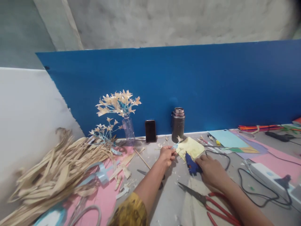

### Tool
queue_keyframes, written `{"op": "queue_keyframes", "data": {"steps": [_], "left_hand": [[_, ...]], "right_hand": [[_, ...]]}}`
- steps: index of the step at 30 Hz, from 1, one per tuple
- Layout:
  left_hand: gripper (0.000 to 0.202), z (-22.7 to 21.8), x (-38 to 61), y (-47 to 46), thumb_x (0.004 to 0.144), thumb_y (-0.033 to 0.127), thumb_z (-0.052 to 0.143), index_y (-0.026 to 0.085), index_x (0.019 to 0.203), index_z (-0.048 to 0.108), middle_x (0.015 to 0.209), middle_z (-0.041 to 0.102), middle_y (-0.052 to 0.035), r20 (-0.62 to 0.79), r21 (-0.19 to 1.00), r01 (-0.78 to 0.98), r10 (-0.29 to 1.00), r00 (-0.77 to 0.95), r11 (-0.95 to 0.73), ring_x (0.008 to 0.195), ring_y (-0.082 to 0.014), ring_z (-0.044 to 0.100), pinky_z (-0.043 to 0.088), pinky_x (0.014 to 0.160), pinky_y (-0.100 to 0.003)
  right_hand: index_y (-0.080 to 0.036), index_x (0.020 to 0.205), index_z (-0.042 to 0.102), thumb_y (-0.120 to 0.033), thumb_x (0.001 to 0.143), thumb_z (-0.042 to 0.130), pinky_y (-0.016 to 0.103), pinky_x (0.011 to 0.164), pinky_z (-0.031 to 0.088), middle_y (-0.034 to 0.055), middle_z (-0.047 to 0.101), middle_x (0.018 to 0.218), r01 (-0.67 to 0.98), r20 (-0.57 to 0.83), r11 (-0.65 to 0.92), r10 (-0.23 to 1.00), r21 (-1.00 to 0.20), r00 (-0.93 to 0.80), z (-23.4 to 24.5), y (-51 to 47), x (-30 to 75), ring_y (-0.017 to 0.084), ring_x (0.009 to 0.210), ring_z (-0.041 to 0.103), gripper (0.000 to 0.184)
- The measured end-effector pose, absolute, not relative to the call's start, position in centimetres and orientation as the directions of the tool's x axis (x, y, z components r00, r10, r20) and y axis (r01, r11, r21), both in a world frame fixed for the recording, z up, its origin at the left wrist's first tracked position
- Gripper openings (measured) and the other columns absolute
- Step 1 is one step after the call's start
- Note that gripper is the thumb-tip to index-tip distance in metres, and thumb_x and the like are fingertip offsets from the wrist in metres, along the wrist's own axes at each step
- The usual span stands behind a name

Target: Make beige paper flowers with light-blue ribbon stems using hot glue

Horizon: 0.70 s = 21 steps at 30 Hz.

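My left hand is closed in a pinch on a small cream paper-like flower with a light blue stem. Just beyond these fingers lies a crumpled yellow sheet. My right hand is closed at the back end of a blue glue gun, whose nozzle points away towards the yellow sheet. Part of the gun's handle is hidden by the fingers. Below the gun, red-handled scissors lie with blades parted, partly under my right forearm. A second, dark pair of scissors is half hidden by my left forearm.
A bottle of cream flowers, an upright phone and a dark flask stand along the blue board. Dried husk strips pile up at left. Right are coloured sheets, a power strip and looping cords.
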State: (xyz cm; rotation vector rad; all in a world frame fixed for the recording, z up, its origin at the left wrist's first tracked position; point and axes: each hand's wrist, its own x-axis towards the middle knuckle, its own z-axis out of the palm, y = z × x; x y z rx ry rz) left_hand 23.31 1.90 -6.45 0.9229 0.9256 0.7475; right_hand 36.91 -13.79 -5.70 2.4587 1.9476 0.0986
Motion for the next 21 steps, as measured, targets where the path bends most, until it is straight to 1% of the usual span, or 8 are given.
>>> {"op": "queue_keyframes", "data": {"steps": [2, 4, 6, 8, 10, 12, 16, 21], "left_hand": [[0.024, -7.0, 23.5, 2.4, 0.077, 0.008, 0.071, 0.015, 0.07, 0.049, 0.06, 0.058, -0.0007, -0.358, 0.886, -0.129, 0.835, 0.417, 0.445, 0.044, -0.0052, 0.049, 0.017, 0.039, -0.015], [0.023, -7.6, 23.6, 2.6, 0.077, 0.008, 0.072, 0.015, 0.072, 0.05, 0.062, 0.06, -0.0016, -0.37, 0.881, -0.125, 0.829, 0.419, 0.457, 0.046, -0.0062, 0.052, 0.018, 0.039, -0.015], [0.022, -8.0, 23.6, 2.7, 0.077, 0.01, 0.073, 0.014, 0.073, 0.051, 0.061, 0.06, -0.0022, -0.369, 0.88, -0.126, 0.828, 0.423, 0.457, 0.046, -0.007, 0.053, 0.018, 0.039, -0.015], [0.022, -8.3, 23.6, 2.7, 0.076, 0.013, 0.074, 0.014, 0.072, 0.053, 0.058, 0.059, -0.0019, -0.353, 0.887, -0.137, 0.837, 0.418, 0.442, 0.044, -0.0067, 0.051, 0.018, 0.04, -0.016], [0.023, -8.6, 23.6, 2.6, 0.075, 0.016, 0.075, 0.015, 0.071, 0.053, 0.054, 0.057, 0.0002, -0.323, 0.9, -0.154, 0.86, 0.395, 0.409, 0.04, -0.0053, 0.045, 0.018, 0.039, -0.016], [0.023, -8.6, 23.8, 2.4, 0.075, 0.018, 0.075, 0.015, 0.07, 0.053, 0.049, 0.054, 0.0026, -0.282, 0.917, -0.17, 0.888, 0.364, 0.361, 0.036, -0.0043, 0.039, 0.019, 0.039, -0.016], [0.016, -8.5, 24.0, 1.8, 0.073, 0.019, 0.073, 0.016, 0.074, 0.057, 0.045, 0.053, 0.0045, -0.189, 0.948, -0.188, 0.927, 0.324, 0.259, 0.033, -0.005, 0.037, 0.022, 0.039, -0.017], [0.017, -8.1, 24.1, 1.1, 0.071, 0.021, 0.074, 0.017, 0.075, 0.058, 0.043, 0.053, 0.0052, -0.136, 0.957, -0.198, 0.935, 0.329, 0.209, 0.032, -0.0063, 0.037, 0.024, 0.038, -0.019]], "right_hand": [[-0.017, 0.106, 0.066, -0.006, 0.07, 0.054, 0.035, 0.072, 0.035, 0.0162, 0.064, 0.111, 0.969, 0.075, -0.245, 0.967, 0.038, 0.242, -5.5, -13.9, 37.1, 0.034, 0.104, 0.057, 0.04], [-0.016, 0.103, 0.065, -0.01, 0.07, 0.056, 0.036, 0.072, 0.036, 0.0154, 0.065, 0.107, 0.963, 0.112, -0.271, 0.956, -0.009, 0.27, -5.1, -14.0, 37.7, 0.033, 0.1, 0.059, 0.035], [-0.017, 0.103, 0.063, -0.015, 0.073, 0.054, 0.035, 0.072, 0.039, 0.013, 0.067, 0.103, 0.945, 0.13, -0.295, 0.941, -0.144, 0.313, -4.8, -14.1, 38.6, 0.03, 0.093, 0.062, 0.031], [-0.018, 0.107, 0.061, -0.021, 0.078, 0.052, 0.035, 0.074, 0.044, 0.0109, 0.069, 0.103, 0.902, 0.148, -0.269, 0.931, -0.337, 0.333, -4.5, -14.1, 39.5, 0.027, 0.089, 0.065, 0.031], [-0.019, 0.11, 0.062, -0.03, 0.083, 0.051, 0.035, 0.078, 0.048, 0.0108, 0.071, 0.107, 0.853, 0.212, -0.163, 0.93, -0.495, 0.301, -4.4, -14.2, 39.9, 0.027, 0.092, 0.066, 0.032], [-0.02, 0.106, 0.066, -0.041, 0.086, 0.05, 0.036, 0.083, 0.051, 0.0113, 0.072, 0.108, 0.812, 0.288, -0.047, 0.922, -0.582, 0.26, -4.3, -14.2, 39.5, 0.029, 0.096, 0.066, 0.033], [-0.022, 0.09, 0.072, -0.052, 0.088, 0.049, 0.037, 0.081, 0.055, 0.0104, 0.076, 0.096, 0.749, 0.318, 0.024, 0.914, -0.662, 0.251, -4.2, -14.1, 37.4, 0.029, 0.089, 0.068, 0.038], [-0.021, 0.095, 0.075, -0.053, 0.088, 0.051, 0.039, 0.083, 0.057, 0.0109, 0.076, 0.094, 0.734, 0.374, 0.119, 0.907, -0.669, 0.193, -4.7, -13.8, 36.6, 0.028, 0.087, 0.069, 0.041]]}}
